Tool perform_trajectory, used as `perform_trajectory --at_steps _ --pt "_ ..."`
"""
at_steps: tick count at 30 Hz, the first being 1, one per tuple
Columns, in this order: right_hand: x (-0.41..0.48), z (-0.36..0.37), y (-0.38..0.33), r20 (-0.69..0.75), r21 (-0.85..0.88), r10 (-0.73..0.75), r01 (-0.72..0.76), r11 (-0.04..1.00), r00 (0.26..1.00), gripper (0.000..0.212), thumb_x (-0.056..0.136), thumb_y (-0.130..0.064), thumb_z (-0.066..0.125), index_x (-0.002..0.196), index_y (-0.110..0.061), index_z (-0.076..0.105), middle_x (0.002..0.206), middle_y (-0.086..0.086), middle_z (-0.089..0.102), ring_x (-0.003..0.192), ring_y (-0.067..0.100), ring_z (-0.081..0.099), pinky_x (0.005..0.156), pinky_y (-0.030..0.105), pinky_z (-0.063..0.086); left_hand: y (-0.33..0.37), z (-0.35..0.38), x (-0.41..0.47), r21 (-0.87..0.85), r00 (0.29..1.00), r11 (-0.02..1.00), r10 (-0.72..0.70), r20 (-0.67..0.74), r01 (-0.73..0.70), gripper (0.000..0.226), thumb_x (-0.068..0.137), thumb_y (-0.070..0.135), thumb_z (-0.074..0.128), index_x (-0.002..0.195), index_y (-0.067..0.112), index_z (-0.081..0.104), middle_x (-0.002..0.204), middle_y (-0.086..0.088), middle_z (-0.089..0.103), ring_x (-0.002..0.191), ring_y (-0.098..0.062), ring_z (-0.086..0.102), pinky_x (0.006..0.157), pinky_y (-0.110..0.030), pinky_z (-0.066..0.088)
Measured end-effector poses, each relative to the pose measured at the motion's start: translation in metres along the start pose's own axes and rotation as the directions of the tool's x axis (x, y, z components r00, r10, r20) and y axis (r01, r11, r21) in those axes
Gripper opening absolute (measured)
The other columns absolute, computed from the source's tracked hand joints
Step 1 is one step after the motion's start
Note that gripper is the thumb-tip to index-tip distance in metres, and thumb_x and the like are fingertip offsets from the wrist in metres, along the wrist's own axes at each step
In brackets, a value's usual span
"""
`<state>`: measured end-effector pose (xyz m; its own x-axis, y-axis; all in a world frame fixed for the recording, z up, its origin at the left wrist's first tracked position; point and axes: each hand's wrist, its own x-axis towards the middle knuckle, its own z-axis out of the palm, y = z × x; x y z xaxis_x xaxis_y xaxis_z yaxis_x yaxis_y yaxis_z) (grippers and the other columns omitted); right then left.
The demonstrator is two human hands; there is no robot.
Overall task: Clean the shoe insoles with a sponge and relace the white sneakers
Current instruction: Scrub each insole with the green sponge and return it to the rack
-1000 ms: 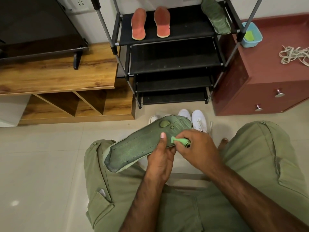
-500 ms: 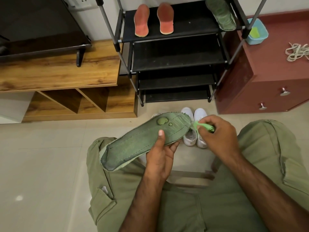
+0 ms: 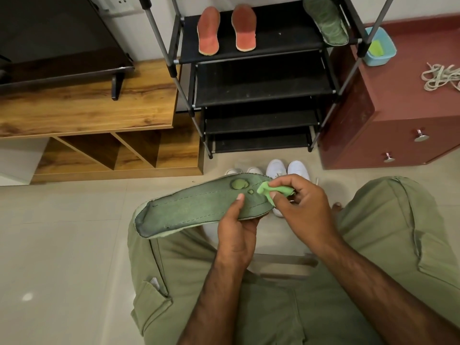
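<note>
head view: two green fabric insoles, two orange insoles, one squashed green sponge in hand, four white sneaker toes, and one bundle of pale laces. the left hand [image 3: 239,235] grips the long green stitched insole [image 3: 194,210] near its toe end, thumb on top beside two wet spots and fingers clenched underneath, holding it over the left knee. the right hand [image 3: 306,207] pinches the green sponge [image 3: 278,190], which touches the insole's toe edge. that insole and the right hand hide part of the white sneakers [image 3: 276,169] on the tiled floor [image 3: 62,232]. the orange insoles [image 3: 208,31] and the other green insole [image 3: 326,21] lie on the black shoe rack's [image 3: 261,88] top shelf. the laces [image 3: 440,77] and a small blue tub [image 3: 384,49] sit on the red cabinet [image 3: 398,100].
</note>
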<state>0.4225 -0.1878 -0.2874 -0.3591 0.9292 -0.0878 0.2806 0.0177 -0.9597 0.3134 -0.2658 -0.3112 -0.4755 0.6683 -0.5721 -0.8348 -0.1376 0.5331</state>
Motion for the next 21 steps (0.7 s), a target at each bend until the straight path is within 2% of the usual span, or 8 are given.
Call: perform_trajectory --at_steps 3,6,8,10,12,14,18,21 --pt "-0.001 -0.004 -0.001 -0.048 -0.053 -0.003 0.0 0.999 0.999 0.026 0.091 -0.01 0.073 0.102 -0.032 0.077 0.098 -0.018 0.076 0.081 0.011 0.073 0.076 0.043 0.062 0.0 -0.001 0.003 -0.038 1.0 0.999 -0.004 -0.022 0.004 0.044 0.099 0.012 0.053 0.142 0.001 0.055 0.138 -0.023 0.063 0.131 -0.04 0.058 0.113 -0.059 0.043" --pt "-0.002 -0.008 -0.005 -0.095 -0.204 -0.148 0.126 0.971 0.984 0.027 0.092 -0.015 0.072 0.11 -0.034 0.077 0.104 -0.022 0.072 0.082 0.012 0.069 0.077 0.031 0.058 -0.001 -0.003 0.002 -0.019 1.0 1.0 -0.02 0.015 0.02 0.047 0.099 0.014 0.053 0.145 0.002 0.052 0.141 -0.022 0.061 0.133 -0.038 0.057 0.115 -0.06 0.039" --pt "-0.004 -0.007 -0.007 -0.041 -0.335 -0.279 0.25 0.909 0.959 0.022 0.091 -0.015 0.073 0.109 -0.028 0.079 0.106 -0.017 0.074 0.094 0.008 0.068 0.084 0.025 0.054 -0.003 -0.004 0.002 0.004 0.999 1.0 -0.03 0.043 0.03 0.048 0.101 0.018 0.053 0.146 0.001 0.05 0.144 -0.023 0.058 0.137 -0.038 0.054 0.118 -0.06 0.036" --pt "-0.007 -0.003 -0.005 0.038 -0.468 -0.342 0.319 0.824 0.939 0.022 0.089 -0.013 0.076 0.107 -0.024 0.079 0.104 -0.011 0.075 0.098 0.01 0.064 0.087 0.026 0.05 -0.003 -0.004 0.001 0.028 0.996 0.999 -0.042 0.075 0.04 0.051 0.103 0.025 0.052 0.148 0.001 0.048 0.146 -0.024 0.056 0.139 -0.038 0.051 0.121 -0.059 0.032" --pt "-0.008 0.0 -0.003 0.075 -0.519 -0.307 0.3 0.8 0.949 0.029 0.088 -0.014 0.075 0.115 -0.024 0.075 0.103 -0.009 0.073 0.097 0.012 0.059 0.083 0.029 0.049 -0.002 -0.003 -0.001 0.042 0.992 0.998 -0.042 0.116 0.038 0.056 0.106 0.038 0.047 0.151 0.003 0.046 0.149 -0.023 0.054 0.142 -0.037 0.049 0.122 -0.055 0.032" --pt "-0.005 0.0 -0.003 0.089 -0.513 -0.244 0.255 0.82 0.966 0.035 0.089 -0.017 0.073 0.123 -0.024 0.071 0.103 -0.006 0.068 0.093 0.014 0.061 0.08 0.031 0.051 0.0 -0.002 -0.003 0.02 0.989 0.999 -0.051 0.142 0.048 0.062 0.107 0.048 0.041 0.152 0.006 0.044 0.15 -0.021 0.053 0.142 -0.035 0.049 0.119 -0.051 0.038" --pt "-0.002 0.004 -0.004 0.179 -0.455 -0.201 0.262 0.851 0.963 0.023 0.089 -0.025 0.074 0.112 -0.027 0.078 0.099 -0.01 0.069 0.088 0.007 0.064 0.082 0.031 0.055 -0.001 -0.002 -0.004 0.016 0.989 0.998 -0.057 0.137 0.056 0.066 0.105 0.051 0.04 0.15 0.004 0.046 0.149 -0.023 0.053 0.139 -0.034 0.052 0.111 -0.044 0.048" --pt "-0.005 0.01 -0.008 0.301 -0.429 -0.21 0.329 0.841 0.93 0.02 0.087 -0.026 0.076 0.107 -0.028 0.08 0.099 -0.013 0.071 0.09 0.005 0.064 0.083 0.031 0.056 -0.003 -0.005 -0.004 0.034 0.989 0.997 -0.078 0.123 0.074 0.071 0.104 0.053 0.041 0.149 -0.001 0.046 0.15 -0.026 0.051 0.14 -0.035 0.051 0.118 -0.047 0.041"
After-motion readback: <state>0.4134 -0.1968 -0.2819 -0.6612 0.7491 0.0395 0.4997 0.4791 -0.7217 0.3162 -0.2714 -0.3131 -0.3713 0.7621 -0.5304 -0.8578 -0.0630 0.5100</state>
